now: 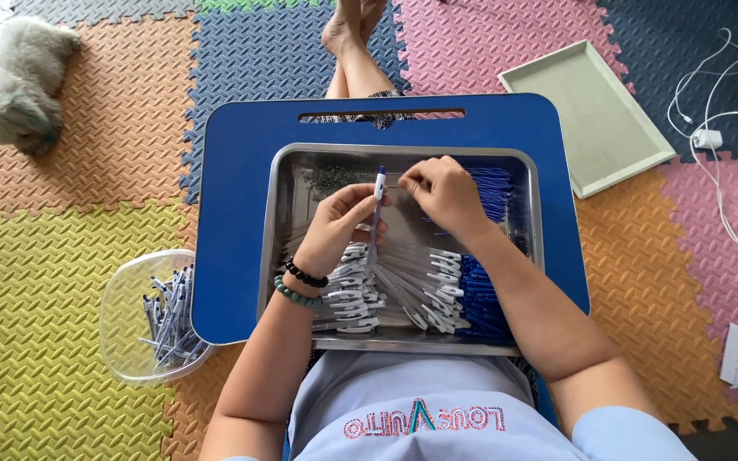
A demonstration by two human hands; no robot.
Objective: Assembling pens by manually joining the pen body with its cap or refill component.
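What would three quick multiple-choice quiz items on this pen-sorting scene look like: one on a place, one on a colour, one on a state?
1. Where does the clear bowl of pens stand?
A. on the floor mat left of the blue board
B. inside the metal tray
C. on the green tray

2. What colour are the pen parts stacked at the metal tray's right side?
A. red
B. blue
C. yellow

3. What is the left hand doing?
A. resting flat on the mat
B. holding a pen upright
C. petting the dog

Answers:
1 A: the bowl sits on the yellow mat beside the board.
2 B: the stacked parts are blue.
3 B: its fingers close on the pen, while the right hand pinches something small beside it.
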